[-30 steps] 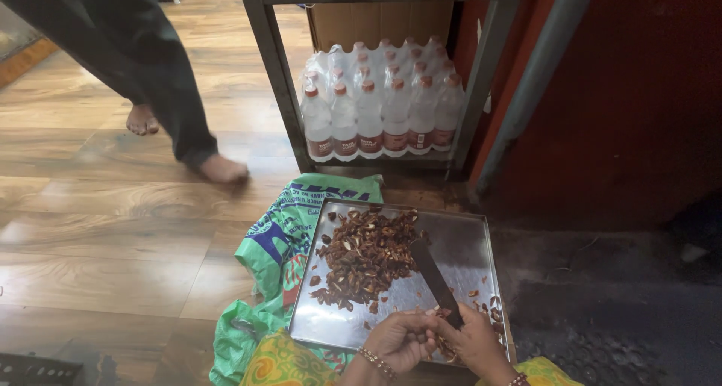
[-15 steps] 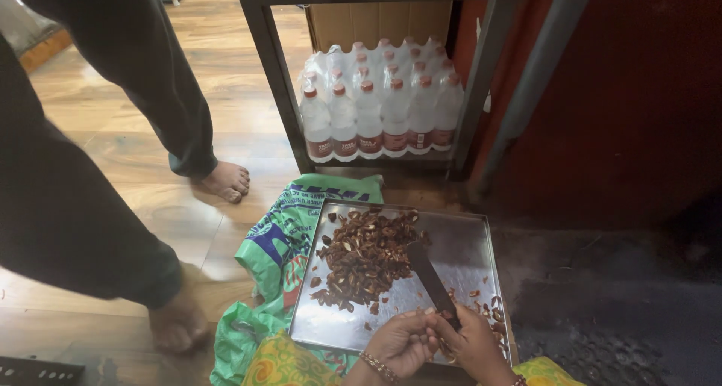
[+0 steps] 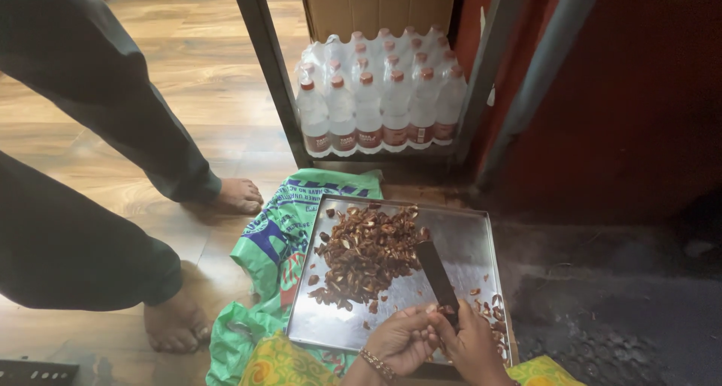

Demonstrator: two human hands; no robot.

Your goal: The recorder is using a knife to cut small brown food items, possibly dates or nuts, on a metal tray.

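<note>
A square steel tray (image 3: 470, 239) lies on the floor with a heap of brown husk-like pieces (image 3: 368, 254) on its left half. A dark upright blade (image 3: 436, 273) rises from the tray's near edge. My left hand (image 3: 402, 341), with a bangle on the wrist, and my right hand (image 3: 474, 345) meet at the base of the blade, fingers closed on a small brown piece pressed against it. More brown bits (image 3: 492, 318) lie to the right of my hands.
A green printed sack (image 3: 278, 243) lies under the tray. Another person's bare feet (image 3: 237, 194) and dark trouser legs stand close on the left wooden floor. A metal rack (image 3: 271, 63) holds shrink-wrapped water bottles (image 3: 376, 93) behind the tray. A red wall is right.
The other person has walked nearer, and both legs now stand just left of the tray. My hands stay at the blade's base with little movement.
</note>
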